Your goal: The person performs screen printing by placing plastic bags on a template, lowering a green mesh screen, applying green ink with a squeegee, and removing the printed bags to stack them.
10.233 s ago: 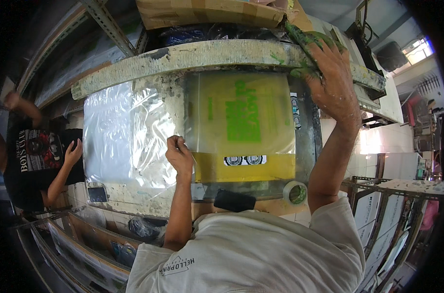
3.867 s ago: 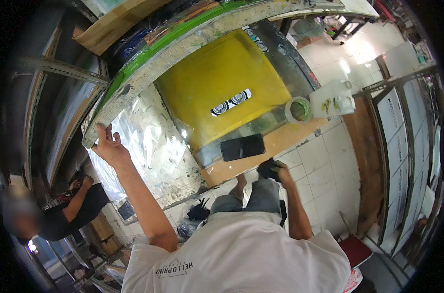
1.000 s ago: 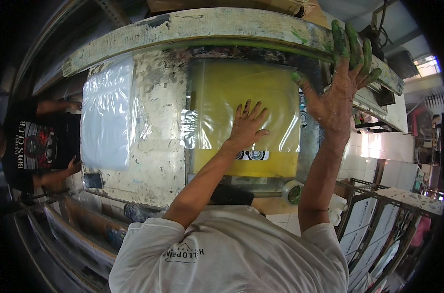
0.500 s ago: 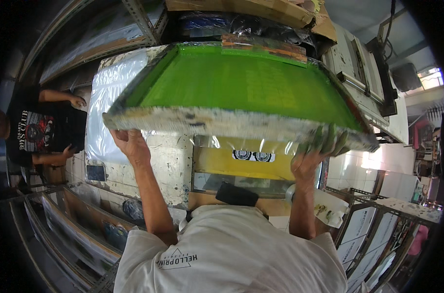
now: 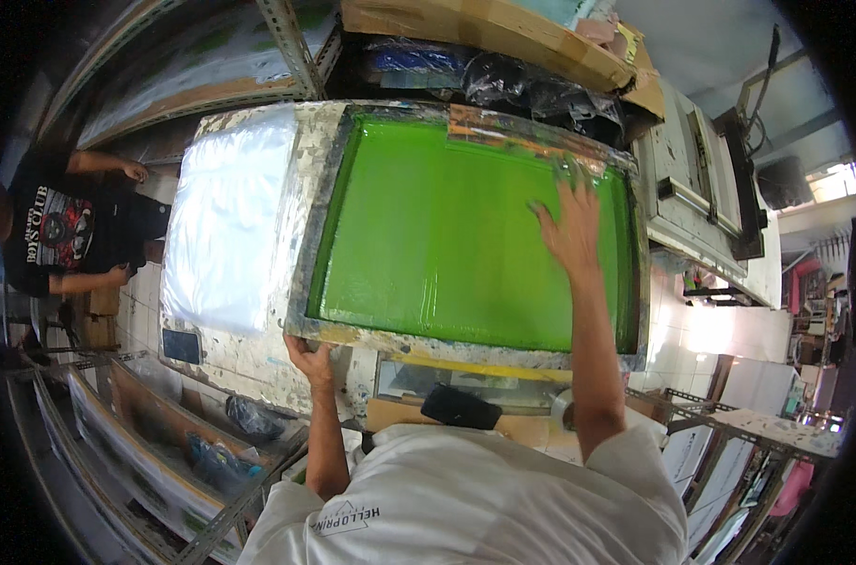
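Note:
A large screen printing frame (image 5: pixel 447 348) lies across the worktable in front of me, its sunken face covered in wet-looking green ink (image 5: pixel 428 235). Its near left corner is gripped by my left hand (image 5: pixel 311 360), some of whose fingers are hidden under the edge. Over the far right part of the green surface my right hand (image 5: pixel 575 218) reaches out with fingers spread, holding nothing. Those fingertips look ink-stained and come close to a wooden squeegee (image 5: pixel 503 130) resting along the far side of the frame.
Left of the frame, a stack of clear plastic sheets (image 5: pixel 232 226) covers the worktable (image 5: pixel 301 155). A dark phone-like slab (image 5: pixel 181 347) lies at the table's left corner. Another person (image 5: pixel 79 226) is at the far left. Cardboard (image 5: pixel 484 38) and dark plastic bags (image 5: pixel 494 80) sit behind.
The frame's near edge has come down from its raised tilt, covering most of the yellow surface beneath. My right hand has left that edge and moved over the green ink; my left stays at the corner.

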Action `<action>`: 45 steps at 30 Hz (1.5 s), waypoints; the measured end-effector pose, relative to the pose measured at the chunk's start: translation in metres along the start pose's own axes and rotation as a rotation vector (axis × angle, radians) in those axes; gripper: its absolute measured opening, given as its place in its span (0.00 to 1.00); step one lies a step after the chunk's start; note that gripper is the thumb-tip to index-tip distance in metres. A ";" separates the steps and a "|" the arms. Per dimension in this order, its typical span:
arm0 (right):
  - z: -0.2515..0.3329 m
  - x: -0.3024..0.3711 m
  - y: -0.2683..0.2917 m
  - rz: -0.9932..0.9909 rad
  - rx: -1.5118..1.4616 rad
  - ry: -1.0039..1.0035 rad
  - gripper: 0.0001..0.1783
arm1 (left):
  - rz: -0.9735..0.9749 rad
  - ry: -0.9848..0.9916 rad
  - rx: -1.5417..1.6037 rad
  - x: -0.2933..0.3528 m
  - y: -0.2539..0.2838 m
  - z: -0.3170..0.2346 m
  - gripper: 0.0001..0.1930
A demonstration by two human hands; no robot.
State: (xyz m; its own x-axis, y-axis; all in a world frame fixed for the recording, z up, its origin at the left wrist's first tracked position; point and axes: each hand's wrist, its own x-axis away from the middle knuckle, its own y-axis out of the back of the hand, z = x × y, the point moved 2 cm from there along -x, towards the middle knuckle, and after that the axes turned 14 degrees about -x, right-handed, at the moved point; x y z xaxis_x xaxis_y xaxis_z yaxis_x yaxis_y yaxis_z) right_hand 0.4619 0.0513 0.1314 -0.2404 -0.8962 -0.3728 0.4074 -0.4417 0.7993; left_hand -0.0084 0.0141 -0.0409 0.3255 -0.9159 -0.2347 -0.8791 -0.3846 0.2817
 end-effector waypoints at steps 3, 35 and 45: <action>-0.051 -0.064 -0.048 0.096 0.289 0.139 0.36 | 0.106 0.114 0.082 -0.002 -0.004 -0.010 0.38; 0.071 0.150 0.019 0.334 -0.159 0.127 0.18 | 0.202 0.015 0.018 -0.003 0.000 -0.014 0.39; 0.051 0.144 -0.008 0.566 -0.115 -0.049 0.29 | 0.090 -0.294 -0.281 -0.015 0.005 -0.026 0.46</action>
State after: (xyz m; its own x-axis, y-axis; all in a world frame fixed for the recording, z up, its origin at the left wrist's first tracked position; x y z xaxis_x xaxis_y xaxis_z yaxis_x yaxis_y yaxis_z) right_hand 0.3790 -0.0719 0.0955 0.0033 -0.9925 0.1223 0.5769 0.1018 0.8104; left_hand -0.0088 0.0225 -0.0118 0.1022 -0.8913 -0.4417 -0.7567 -0.3579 0.5470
